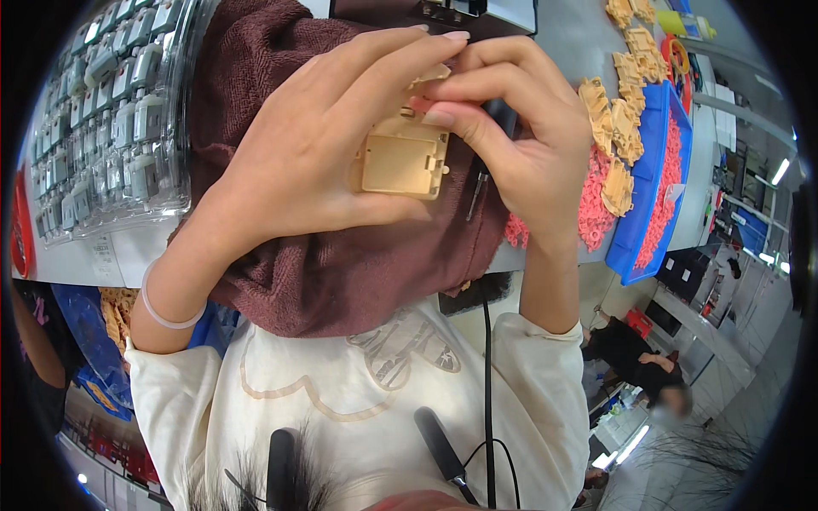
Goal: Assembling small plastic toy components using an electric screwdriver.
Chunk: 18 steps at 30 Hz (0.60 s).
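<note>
Above a brown towel (315,281) my left hand (298,153) grips a pale yellow plastic housing (400,166), its thumb along the lower edge and fingers over the far side. The housing's hollow, box-like inside faces up. My right hand (520,128) pinches at the housing's upper end, thumb and forefinger closed on a small pink piece (421,104), partly hidden by the fingertips. It looks like the pink parts heaped to the right. A thin dark tool with a metal shaft (477,196) lies on the towel beneath my right wrist.
At left, a clear plastic tray (183,102) holds many grey parts. On the right lie pink parts (595,204), more yellow housings (626,128) and a blue bin (635,255) with pink parts. A dark box (503,19) stands at the back. Other people are nearby.
</note>
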{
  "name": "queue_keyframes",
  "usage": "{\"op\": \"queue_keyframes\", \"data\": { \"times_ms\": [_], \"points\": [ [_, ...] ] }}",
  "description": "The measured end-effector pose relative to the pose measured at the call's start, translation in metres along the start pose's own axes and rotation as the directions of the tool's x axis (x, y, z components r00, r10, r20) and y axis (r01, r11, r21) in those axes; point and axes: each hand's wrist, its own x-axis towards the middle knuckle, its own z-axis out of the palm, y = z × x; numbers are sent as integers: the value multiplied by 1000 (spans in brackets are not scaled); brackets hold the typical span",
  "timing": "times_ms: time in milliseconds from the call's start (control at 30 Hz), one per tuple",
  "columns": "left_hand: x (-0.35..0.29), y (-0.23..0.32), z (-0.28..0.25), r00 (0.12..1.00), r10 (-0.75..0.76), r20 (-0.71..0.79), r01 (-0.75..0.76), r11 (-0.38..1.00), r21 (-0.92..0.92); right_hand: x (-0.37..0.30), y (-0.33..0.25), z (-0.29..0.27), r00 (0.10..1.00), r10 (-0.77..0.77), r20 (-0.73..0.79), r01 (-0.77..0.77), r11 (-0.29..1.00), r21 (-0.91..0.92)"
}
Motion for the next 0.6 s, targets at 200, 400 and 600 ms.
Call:
{"op": "queue_keyframes", "data": {
  "times_ms": [200,400,600],
  "points": [
    [-4,-1,1,1000,-23,-13,24,999,48,-10,6,7,992,-68,-109,49,985,-168],
    [-7,-7,3,999,10,-31,-8,998,61,-8,9,8,992,-67,-111,48,986,-159],
    [-6,-2,0,1000,2,-28,0,997,71,-17,17,15,987,-94,-132,63,972,-228]
  ]
}}
